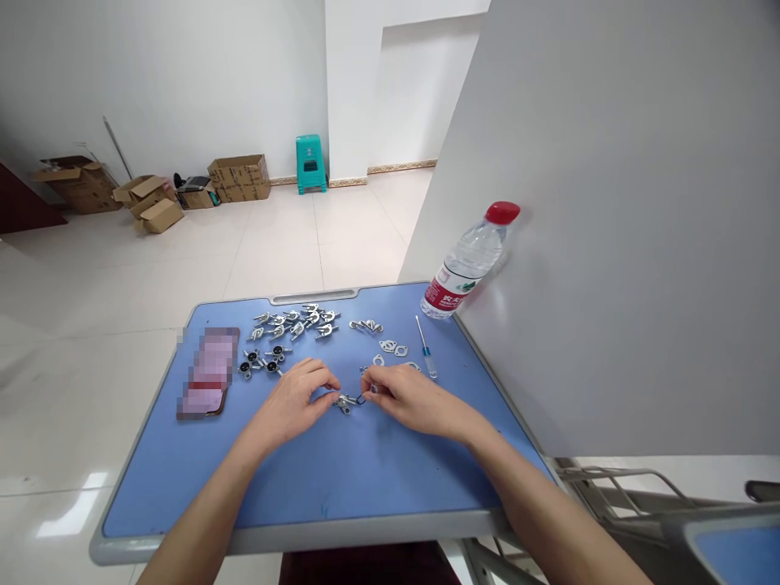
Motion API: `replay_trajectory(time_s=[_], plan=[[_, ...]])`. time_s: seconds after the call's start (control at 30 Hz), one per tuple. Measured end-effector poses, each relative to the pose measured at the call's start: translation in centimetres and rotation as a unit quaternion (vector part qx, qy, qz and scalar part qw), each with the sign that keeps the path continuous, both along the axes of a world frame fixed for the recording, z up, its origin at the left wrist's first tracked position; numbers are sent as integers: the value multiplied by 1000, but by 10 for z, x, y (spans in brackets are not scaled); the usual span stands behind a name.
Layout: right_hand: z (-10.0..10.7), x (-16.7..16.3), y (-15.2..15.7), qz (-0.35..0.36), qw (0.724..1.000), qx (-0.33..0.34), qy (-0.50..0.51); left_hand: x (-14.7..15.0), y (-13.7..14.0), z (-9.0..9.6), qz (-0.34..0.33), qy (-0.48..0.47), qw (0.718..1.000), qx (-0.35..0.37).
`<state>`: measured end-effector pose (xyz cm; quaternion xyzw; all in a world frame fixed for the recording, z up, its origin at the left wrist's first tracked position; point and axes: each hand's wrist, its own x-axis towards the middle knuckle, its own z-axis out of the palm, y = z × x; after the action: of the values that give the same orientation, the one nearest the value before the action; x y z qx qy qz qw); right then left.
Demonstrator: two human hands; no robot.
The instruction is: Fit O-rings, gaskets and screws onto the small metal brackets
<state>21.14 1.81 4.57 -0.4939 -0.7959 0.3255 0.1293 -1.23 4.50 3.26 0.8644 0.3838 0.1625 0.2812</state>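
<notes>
My left hand [298,400] pinches a small silver metal fitting [345,405] with thumb and forefinger, low over the blue table. My right hand [409,395] faces it from the right, its thumb and forefinger closed on a small dark ring [361,399] close beside the fitting. Beyond my right hand lie flat oval metal plates [400,351], each with a hole. A screwdriver [430,362] with a clear blue handle lies to their right. Several fittings with black round centres [271,367] rest left of my left hand.
The blue table [366,479] has a grey rim. Silver U-shaped brackets [296,329] and small metal pieces [369,326] lie toward its far side. A phone [210,370] sits at left; a red-capped water bottle [468,264] stands by the grey panel [609,244] at right.
</notes>
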Motion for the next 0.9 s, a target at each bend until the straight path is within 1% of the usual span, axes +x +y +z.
replay_trajectory(time_s=[0.1,0.37,0.53,0.67,0.9], plan=[[-5,-5,-1,23,1000,17,-13,0,0,-1,13,4,1000,2],[-9,-8,1,34,998,26,-48,-1,-2,0,12,42,999,-17],[-13,-10,1,40,998,32,-38,2,-3,-2,7,71,997,-11],[-17,-12,3,26,998,39,-30,4,-1,-6,-9,93,996,-1],[-25,-20,4,22,999,44,-15,5,0,-9,-22,103,994,2]])
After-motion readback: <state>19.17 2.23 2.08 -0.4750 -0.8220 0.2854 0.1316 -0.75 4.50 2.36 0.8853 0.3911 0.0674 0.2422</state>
